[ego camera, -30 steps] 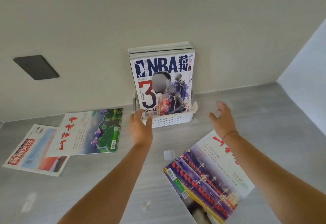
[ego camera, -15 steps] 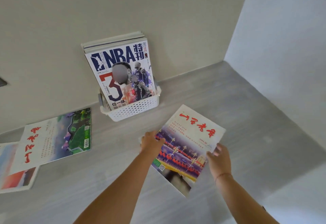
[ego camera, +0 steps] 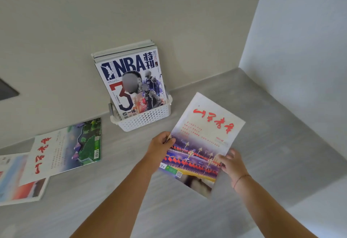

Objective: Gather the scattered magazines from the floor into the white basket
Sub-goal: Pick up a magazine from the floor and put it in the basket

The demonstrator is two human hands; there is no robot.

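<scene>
Both hands are now sitting down on the red-titled magazine (ego camera: pixel 202 144), having dropped from beside the white basket (ego camera: pixel 144 119) a second ago, and the view is facing further right, towards the room's corner.

At the far left, a blue-and-red magazine (ego camera: pixel 16 179) is lying flat on the grey floor (ego camera: pixel 262 125), with a green-and-white magazine (ego camera: pixel 65 149) overlapping its upper right part. Both are waiting well apart from the hands. Right of them, the basket is standing against the wall, holding several magazines upright, an NBA magazine (ego camera: pixel 131 82) facing out at the front.

The left hand (ego camera: pixel 159 147) is gripping the red-titled magazine's left edge, its fingers curling round it. The magazine is lying low over the floor, just right of the basket; whether it is clearing the floor I cannot tell. The right hand (ego camera: pixel 232 164) is pinching its lower right edge, thumb on the cover and fingers slightly apart along the margin.

The magazine's long axis is pointing away from the person, title end towards the wall and leaning a little right. The basket is lying up and to the left of it, nearer the left hand. So the coming move is probably calling for tipping the magazine upright, title end up, and swinging it leftward to slot in front of the NBA cover.
</scene>
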